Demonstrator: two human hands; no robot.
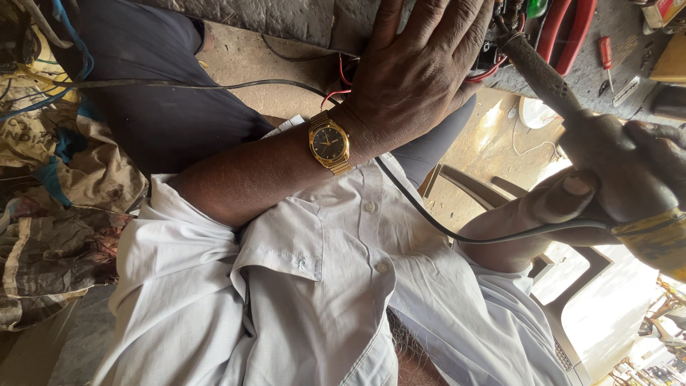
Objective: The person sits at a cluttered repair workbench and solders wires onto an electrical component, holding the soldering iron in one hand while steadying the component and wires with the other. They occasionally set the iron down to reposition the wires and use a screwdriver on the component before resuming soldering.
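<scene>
Crumpled printed sacks (50, 193) lie at left; small red-yellow box (664, 11) top right.

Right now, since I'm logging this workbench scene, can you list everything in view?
soldering iron: one, dark, in right hand
cable: one, black, across shirt
wires: few, red, by left hand
red-handled tool: one, top right
screwdriver: one, red, top right
sacks: several, tan, left
wristwatch: one, gold, left wrist
shirt: one, white, bottom
left hand: open, flat, top centre
right hand: closed on soldering iron
</scene>
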